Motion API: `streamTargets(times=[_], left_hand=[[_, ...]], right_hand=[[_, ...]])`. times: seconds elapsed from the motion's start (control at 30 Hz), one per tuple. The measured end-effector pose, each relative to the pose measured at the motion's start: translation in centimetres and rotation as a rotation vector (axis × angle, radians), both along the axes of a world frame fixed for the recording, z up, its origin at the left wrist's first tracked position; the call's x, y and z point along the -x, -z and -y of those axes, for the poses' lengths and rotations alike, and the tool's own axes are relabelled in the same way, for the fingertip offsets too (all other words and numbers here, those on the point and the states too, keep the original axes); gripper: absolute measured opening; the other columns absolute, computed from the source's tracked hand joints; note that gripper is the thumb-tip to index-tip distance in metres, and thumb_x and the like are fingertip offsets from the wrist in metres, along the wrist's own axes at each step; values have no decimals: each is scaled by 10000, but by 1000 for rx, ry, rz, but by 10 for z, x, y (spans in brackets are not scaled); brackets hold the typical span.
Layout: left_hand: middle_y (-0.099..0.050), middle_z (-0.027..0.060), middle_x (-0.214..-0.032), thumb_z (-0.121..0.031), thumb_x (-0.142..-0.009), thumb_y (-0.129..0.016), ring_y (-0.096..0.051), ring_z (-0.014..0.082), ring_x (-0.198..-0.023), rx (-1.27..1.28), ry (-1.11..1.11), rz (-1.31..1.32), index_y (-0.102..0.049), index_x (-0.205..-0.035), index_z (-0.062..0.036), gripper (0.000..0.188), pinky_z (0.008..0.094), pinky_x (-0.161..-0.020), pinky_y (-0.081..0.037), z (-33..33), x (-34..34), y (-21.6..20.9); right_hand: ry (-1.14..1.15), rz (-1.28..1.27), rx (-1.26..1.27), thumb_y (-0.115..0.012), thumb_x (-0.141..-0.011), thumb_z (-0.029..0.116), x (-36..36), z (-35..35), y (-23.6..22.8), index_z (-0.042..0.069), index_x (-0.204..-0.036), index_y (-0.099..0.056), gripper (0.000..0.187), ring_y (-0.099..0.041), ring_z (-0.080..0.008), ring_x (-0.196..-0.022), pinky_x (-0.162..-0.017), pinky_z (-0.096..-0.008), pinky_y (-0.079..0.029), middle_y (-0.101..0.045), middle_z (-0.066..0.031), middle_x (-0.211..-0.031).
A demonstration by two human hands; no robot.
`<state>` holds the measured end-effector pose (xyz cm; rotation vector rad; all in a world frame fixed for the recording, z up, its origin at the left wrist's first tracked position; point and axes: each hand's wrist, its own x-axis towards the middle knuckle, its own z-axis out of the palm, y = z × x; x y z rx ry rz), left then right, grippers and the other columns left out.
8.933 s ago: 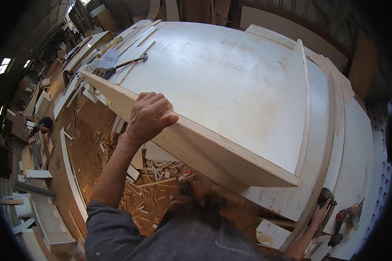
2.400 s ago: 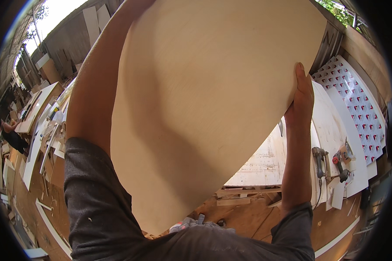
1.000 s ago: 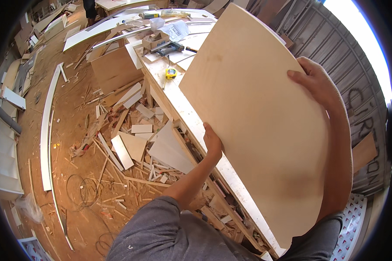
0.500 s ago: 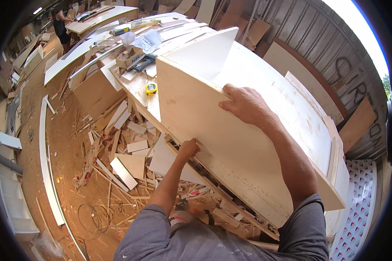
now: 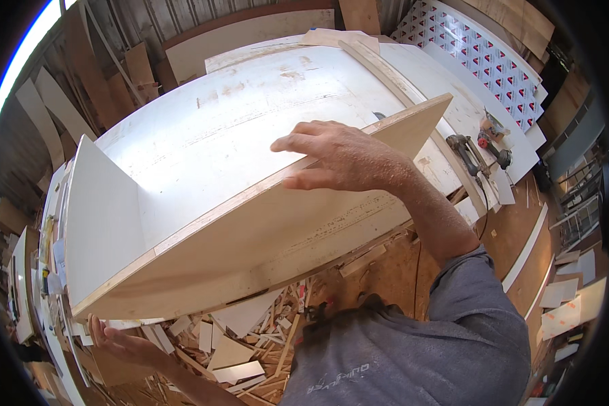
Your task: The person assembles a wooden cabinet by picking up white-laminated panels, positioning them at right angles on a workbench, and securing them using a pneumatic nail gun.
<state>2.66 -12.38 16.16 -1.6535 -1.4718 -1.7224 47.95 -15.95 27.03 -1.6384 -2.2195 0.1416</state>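
Note:
A long white board (image 5: 250, 237) with a raw, pale edge stands on its long side along the front of the workbench. A shorter white panel (image 5: 105, 223) meets it at the left end, forming a corner. My right hand (image 5: 352, 159) straddles the long board's upper edge, thumb on the near face and fingers over the far side. Below the left corner is my left hand (image 5: 125, 345), palm turned up, its fingers stretched up with the tips at the board's end. Whether those fingertips press on it I cannot tell.
A large white sheet (image 5: 250, 111) covers the bench, with a wooden strip (image 5: 386, 74) across it. Corded power tools (image 5: 468, 155) lie at the right. Wood offcuts (image 5: 233, 355) litter the floor below. A patterned sheet (image 5: 467, 61) lies at the far right.
My view has swung to the right, bringing the power tools in. My left hand has moved from the board's lower edge to its left end. My right hand stays at the upper edge.

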Motion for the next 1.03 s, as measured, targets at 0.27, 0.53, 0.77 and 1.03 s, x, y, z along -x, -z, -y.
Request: streamTargets(times=[0.27, 0.53, 0.77, 1.03], left_hand=[[-547, 95, -711, -362, -1037, -385, -563, 274, -775, 148, 94, -549, -580, -771, -40, 461, 402, -887, -426, -61, -49, -23], [-487, 85, -658, -344, -1038, -397, -498, 258, -696, 124, 103, -447, -497, -690, -24, 482, 392, -775, -401, -62, 10, -24], [-476, 99, -678, -300, -1041, -401, -496, 262, -730, 200, 145, -417, -487, -707, -7, 453, 396, -735, -395, -64, 14, -21], [-482, 96, -698, -311, -1039, -416, -477, 261, -727, 351, 152, -291, -500, -731, 3, 448, 394, -720, -396, -69, 21, -23]], right_hand=[[384, 133, -129, -590, -807, 675, -118, 42, 37, 85, -1029, -645, 633, -554, -234, -1031, -903, -395, -479, -606, -66, -977], [265, -8, -344, -704, -772, 550, -54, 70, 48, 67, -830, -632, 492, -542, -206, -869, -775, -360, -488, -554, -25, -791], [229, -34, -499, -746, -799, 416, -49, 87, 58, 80, -905, -640, 367, -559, -213, -926, -839, -399, -485, -573, -35, -869], [281, -515, -692, -686, -898, 201, -80, 134, 69, 93, -1107, -607, 247, -564, -263, -1063, -1004, -445, -465, -585, -65, -1050]])
